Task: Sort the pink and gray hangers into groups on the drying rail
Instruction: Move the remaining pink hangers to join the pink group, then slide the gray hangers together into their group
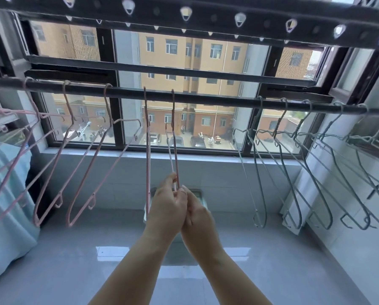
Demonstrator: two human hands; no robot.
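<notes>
A dark drying rail [206, 100] runs across the window. Several pink hangers [85, 170] hang on its left half, and several gray hangers [294, 168] hang bunched on its right half. Near the middle, one pink hanger [148, 150] hangs edge-on, and just right of it another pink hanger [174, 137] is hooked over the rail. My left hand [167, 205] and my right hand [197, 214] meet below it, both closed on that hanger's lower end.
A second rail with hook holes [184, 16] runs overhead. A light blue cloth [5, 205] hangs at the left. The tiled sill [184, 159], a white wall panel [294, 205] at the right and the glossy floor [140, 260] lie below.
</notes>
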